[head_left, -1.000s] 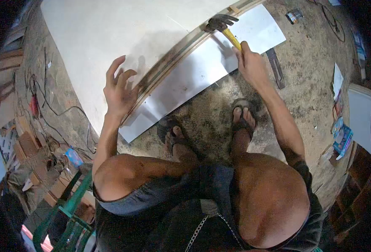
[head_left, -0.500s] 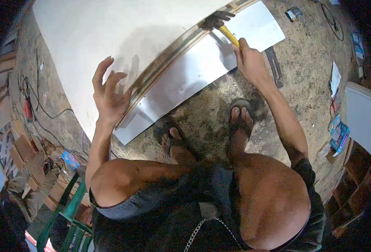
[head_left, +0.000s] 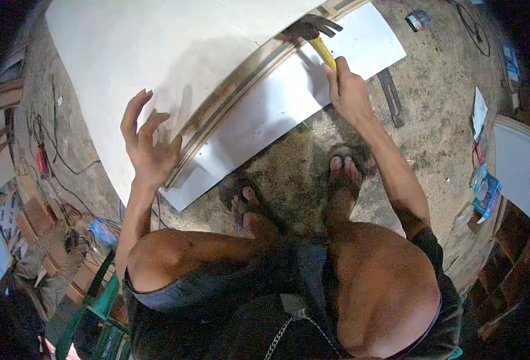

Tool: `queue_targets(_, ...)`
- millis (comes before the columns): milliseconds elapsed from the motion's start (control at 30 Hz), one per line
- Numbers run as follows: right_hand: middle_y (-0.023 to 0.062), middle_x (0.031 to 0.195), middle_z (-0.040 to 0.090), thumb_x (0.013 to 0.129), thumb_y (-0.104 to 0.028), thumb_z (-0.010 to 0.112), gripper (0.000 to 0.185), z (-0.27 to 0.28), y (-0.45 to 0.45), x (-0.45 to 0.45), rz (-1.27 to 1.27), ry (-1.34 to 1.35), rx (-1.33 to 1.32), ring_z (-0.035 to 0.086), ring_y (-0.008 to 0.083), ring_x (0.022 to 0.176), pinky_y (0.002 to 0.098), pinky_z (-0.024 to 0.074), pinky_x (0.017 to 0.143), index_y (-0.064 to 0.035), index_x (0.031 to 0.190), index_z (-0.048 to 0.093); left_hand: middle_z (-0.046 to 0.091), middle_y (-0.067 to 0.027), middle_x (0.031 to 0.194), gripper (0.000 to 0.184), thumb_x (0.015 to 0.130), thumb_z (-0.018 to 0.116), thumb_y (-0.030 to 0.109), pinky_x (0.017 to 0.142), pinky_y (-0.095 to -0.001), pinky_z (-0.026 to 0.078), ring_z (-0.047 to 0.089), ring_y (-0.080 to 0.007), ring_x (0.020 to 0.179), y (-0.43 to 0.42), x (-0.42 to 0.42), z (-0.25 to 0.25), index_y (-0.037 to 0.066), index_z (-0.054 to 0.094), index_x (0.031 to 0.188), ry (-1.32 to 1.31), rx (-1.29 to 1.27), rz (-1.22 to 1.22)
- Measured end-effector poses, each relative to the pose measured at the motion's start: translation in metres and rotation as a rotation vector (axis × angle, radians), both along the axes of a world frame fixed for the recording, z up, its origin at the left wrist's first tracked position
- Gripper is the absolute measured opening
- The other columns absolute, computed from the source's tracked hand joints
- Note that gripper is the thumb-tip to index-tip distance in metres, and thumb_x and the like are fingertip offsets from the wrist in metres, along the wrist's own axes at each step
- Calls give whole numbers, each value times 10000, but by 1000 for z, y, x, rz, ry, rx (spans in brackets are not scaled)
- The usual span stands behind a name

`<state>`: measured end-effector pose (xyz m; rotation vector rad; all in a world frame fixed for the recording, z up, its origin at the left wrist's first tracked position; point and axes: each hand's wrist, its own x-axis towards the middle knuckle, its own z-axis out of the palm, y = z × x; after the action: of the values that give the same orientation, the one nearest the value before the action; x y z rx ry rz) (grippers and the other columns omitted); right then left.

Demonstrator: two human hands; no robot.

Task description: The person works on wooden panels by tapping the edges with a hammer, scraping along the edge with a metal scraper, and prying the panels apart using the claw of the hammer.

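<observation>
My right hand (head_left: 350, 96) is wrapped round the yellow handle of a claw hammer (head_left: 324, 50). The hammer's dark head is at the wooden edge strip (head_left: 232, 96) of a large white panel (head_left: 127, 54); whether it touches is unclear. Fingers spread and curved, my left hand (head_left: 149, 141) is at the near end of that strip, its palm side beside the edge, holding nothing that I can see. Beneath the strip, a flat white sheet (head_left: 265, 120) extends over the floor.
A dark metal bar (head_left: 391, 99) lies right of the sheet, with a can (head_left: 418, 21) beyond it. Cables and a red tool (head_left: 42, 161) are on the left floor, near wood scraps and a green chair (head_left: 106, 300). At right are a blue packet (head_left: 486, 193) and a white board (head_left: 513, 165).
My left hand has moved left and slightly down along the panel edge, fingers still spread. My right hand has shifted slightly left, and the hammer's handle has become steeper.
</observation>
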<state>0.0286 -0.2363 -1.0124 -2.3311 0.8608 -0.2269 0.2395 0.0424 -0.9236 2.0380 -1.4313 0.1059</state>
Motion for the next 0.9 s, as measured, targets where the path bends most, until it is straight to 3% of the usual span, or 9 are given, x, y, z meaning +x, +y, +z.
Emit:
queue_targets(300,197,491,505,948,-218,396,221,-14,-2,0,63,37,-45,537,353,418,430,398,382,-1,904,398,368,-194,1283,481,561,674,-32,884,-418,477,442,-358,1170,3,4,6,41,541,1017,-38,11,-65)
queue_targets(367,191,487,499,949,-220,398,222,-20,2,-1,17,-30,-21,538,345,419,420,392,383,-3,903,402,323,-195,1306,423,652,667,35,947,-476,397,449,-375,1165,2,1,4,25,508,1045,-23,13,-73)
queue_targets(533,174,492,495,950,-248,413,249,-16,2,-1,-40,-148,17,535,303,409,398,377,379,-5,894,408,307,-188,1319,452,664,680,65,932,-474,410,450,-392,1158,2,3,3,35,483,1069,-71,13,-62)
queue_targets(600,176,489,495,948,-236,416,240,-12,6,-4,-43,-137,29,538,310,412,400,379,375,-1,905,407,360,-183,1278,516,558,669,-40,908,-430,461,436,-357,1176,3,2,3,65,514,1039,-23,-29,-38)
queue_targets(767,183,482,495,938,-202,422,215,-28,12,-1,12,50,123,553,356,437,416,390,371,12,952,400,344,-184,1289,532,564,671,-32,947,-435,419,438,-359,1171,4,-1,-4,80,505,1057,51,-55,-6)
queue_targets(833,181,487,504,930,-179,427,198,-18,4,8,91,39,-53,554,349,429,424,396,368,11,978,401,339,-182,1294,563,551,679,-31,949,-426,416,429,-359,1178,5,3,1,87,503,1072,0,4,-22)
queue_targets(900,180,501,513,934,-190,421,200,-22,4,4,82,43,-39,541,349,412,410,388,360,6,971,400,341,-180,1296,577,542,680,-34,951,-432,413,414,-356,1190,5,4,-3,86,504,1079,32,-46,-29)
